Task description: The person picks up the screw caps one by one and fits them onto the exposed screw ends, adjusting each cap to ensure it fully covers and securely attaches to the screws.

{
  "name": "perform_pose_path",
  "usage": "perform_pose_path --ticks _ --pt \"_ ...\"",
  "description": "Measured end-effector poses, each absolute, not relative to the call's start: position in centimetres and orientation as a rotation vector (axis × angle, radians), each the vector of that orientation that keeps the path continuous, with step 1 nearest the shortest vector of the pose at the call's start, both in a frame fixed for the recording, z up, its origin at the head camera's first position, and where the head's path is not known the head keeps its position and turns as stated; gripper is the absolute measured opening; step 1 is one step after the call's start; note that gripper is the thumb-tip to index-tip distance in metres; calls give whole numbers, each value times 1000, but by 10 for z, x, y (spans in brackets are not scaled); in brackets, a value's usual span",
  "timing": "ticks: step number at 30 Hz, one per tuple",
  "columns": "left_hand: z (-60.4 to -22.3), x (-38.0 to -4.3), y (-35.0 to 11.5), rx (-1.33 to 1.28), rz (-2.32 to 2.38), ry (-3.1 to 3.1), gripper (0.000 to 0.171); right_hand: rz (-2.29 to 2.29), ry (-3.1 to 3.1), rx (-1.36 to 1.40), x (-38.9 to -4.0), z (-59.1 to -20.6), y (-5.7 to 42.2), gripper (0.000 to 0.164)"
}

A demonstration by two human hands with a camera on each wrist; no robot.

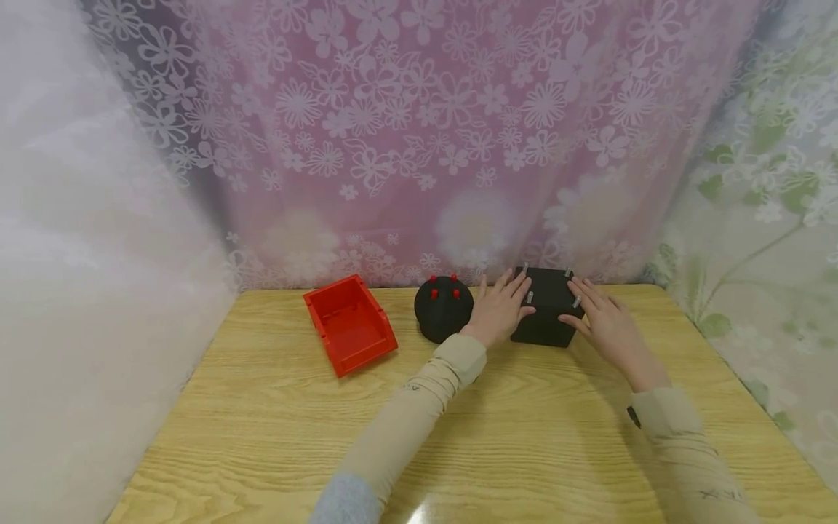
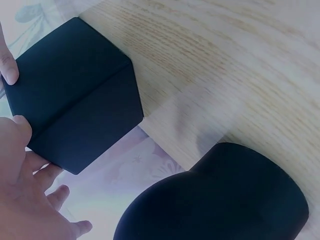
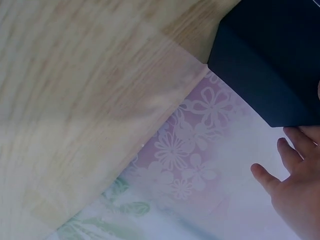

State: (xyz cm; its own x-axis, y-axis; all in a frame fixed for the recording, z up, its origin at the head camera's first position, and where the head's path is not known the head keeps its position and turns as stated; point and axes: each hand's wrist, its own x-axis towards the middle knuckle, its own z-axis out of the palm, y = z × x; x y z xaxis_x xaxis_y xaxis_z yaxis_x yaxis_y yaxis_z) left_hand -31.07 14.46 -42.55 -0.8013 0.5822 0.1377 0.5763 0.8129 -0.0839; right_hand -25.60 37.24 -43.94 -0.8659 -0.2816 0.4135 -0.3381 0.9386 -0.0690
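Observation:
A black box (image 1: 548, 290) with small silver fittings at its top corners stands at the back right of the table. My left hand (image 1: 496, 311) touches its left side, the fingers extended along the top edge and the thumb by the front. On the opposite side, my right hand (image 1: 610, 329) rests straight fingers at the top edge, thumb towards the front face. In the left wrist view, the left thumb lies against a corner of the box (image 2: 75, 75). The right wrist view shows spread right fingers beside the box (image 3: 262, 65); the thumb is hidden there.
Left of the box sits a rounded black object (image 1: 440, 322) with several red pegs on top, close to my left hand. Farther left is a red open bin (image 1: 356, 327). A floral curtain (image 1: 419, 145) hangs behind the wooden table (image 1: 275, 422).

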Motion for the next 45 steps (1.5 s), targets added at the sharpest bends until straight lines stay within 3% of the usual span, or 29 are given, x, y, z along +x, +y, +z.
perform_pose_path --ticks 45 --pt "-435 -263 121 -864 55 -2745 64 202 -2382 613 -223 -455 351 73"
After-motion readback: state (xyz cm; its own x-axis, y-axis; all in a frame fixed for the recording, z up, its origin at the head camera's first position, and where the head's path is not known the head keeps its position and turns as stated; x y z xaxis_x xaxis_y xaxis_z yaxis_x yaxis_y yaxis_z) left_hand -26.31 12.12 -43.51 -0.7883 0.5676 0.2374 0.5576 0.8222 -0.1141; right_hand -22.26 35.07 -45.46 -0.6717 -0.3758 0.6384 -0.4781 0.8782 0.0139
